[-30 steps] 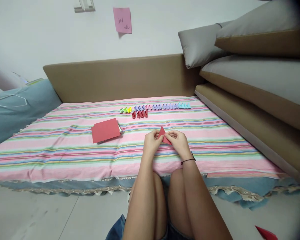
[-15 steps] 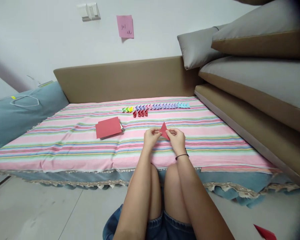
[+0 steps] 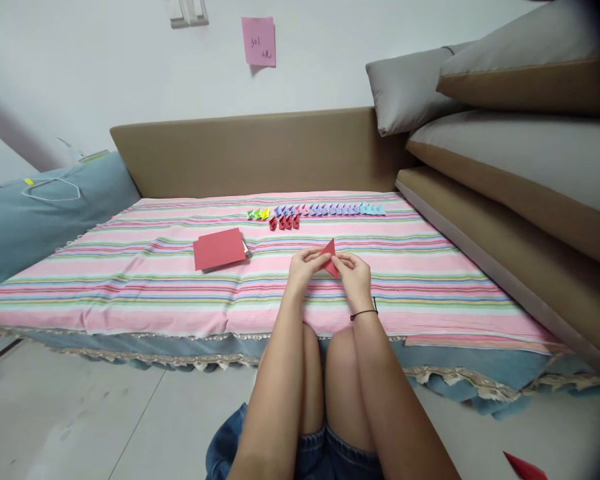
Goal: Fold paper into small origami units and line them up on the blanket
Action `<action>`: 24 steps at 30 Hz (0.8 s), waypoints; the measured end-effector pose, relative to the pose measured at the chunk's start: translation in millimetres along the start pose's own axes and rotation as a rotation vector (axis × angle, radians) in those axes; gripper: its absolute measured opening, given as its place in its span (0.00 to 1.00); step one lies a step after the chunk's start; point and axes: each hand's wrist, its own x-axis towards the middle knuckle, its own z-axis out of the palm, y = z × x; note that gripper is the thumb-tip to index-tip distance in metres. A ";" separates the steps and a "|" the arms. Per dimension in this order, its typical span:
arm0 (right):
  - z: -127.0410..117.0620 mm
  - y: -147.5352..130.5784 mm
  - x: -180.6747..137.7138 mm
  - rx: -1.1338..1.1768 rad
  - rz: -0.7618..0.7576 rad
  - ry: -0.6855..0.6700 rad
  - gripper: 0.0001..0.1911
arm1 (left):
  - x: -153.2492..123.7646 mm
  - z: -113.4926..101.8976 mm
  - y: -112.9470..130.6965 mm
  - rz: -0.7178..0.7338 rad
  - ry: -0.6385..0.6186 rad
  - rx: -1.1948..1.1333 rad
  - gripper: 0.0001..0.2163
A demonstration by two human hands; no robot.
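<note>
A small piece of folded red paper (image 3: 329, 257) is held up between my two hands, one pointed corner facing away from me. My left hand (image 3: 306, 267) pinches its left side, thumb on top. On the right side, my right hand (image 3: 353, 272) grips it between thumb and fingers; a dark cord bracelet circles that wrist. Beyond my hands, several folded red paper pieces (image 3: 286, 223) stand in a short row. Behind them runs a longer row of folded purple paper pieces (image 3: 325, 210) with green, yellow, pink and light blue ones. Red paper sheets (image 3: 220, 249) lie stacked at the left.
A striped cloth (image 3: 145, 287) covers the seat in front of me. Grey and brown cushions (image 3: 510, 147) are piled at the right. Another folded red paper piece (image 3: 525, 468) shows at the lower right. A wire hanger (image 3: 53, 189) lies on the blue armrest.
The red paper has turned slightly in my fingers, and my left thumb has moved further onto it. The whole view has shifted a little.
</note>
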 end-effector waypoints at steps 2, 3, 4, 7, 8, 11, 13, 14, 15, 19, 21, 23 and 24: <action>2.8 -4.1 -2.5 0.013 0.002 -0.025 0.13 | -1.5 1.7 3.4 0.047 0.005 0.031 0.12; 4.6 -7.3 -2.8 0.016 -0.001 -0.032 0.13 | -1.4 1.7 6.2 0.072 0.014 0.051 0.10; 6.6 -11.4 -2.2 0.016 -0.005 -0.036 0.12 | -0.5 1.3 9.9 0.098 0.025 0.071 0.09; 13.7 -27.5 6.8 0.011 -0.022 -0.053 0.10 | 7.4 -1.8 27.2 0.159 0.046 0.122 0.08; 16.2 -33.2 11.9 0.012 -0.029 -0.054 0.10 | 11.4 -3.2 34.2 0.174 0.048 0.132 0.08; 23.0 -45.8 27.3 0.035 -0.044 -0.035 0.10 | 24.2 -7.9 52.8 0.192 0.038 0.133 0.09; 26.5 -47.4 33.5 0.061 -0.037 -0.016 0.11 | 30.2 -11.8 58.7 0.185 0.028 0.117 0.09; 27.8 -46.3 34.5 0.074 -0.026 -0.009 0.11 | 31.6 -13.9 59.3 0.177 0.029 0.106 0.10; 28.8 -44.3 34.3 0.087 -0.007 -0.006 0.11 | 31.8 -15.9 58.6 0.168 0.038 0.092 0.10; 31.2 -37.9 25.3 0.132 0.066 0.014 0.13 | 21.1 -19.5 52.7 0.132 0.123 0.024 0.15; 31.7 -39.2 19.7 0.164 0.085 0.039 0.13 | 12.3 -16.9 52.1 0.058 0.126 -0.061 0.19; 31.9 -42.4 15.1 0.216 0.106 0.047 0.13 | 4.5 -11.3 52.5 -0.070 0.034 -0.083 0.24; 31.7 -43.9 13.3 0.239 0.119 0.046 0.12 | 1.5 -8.0 52.7 -0.108 -0.012 -0.082 0.25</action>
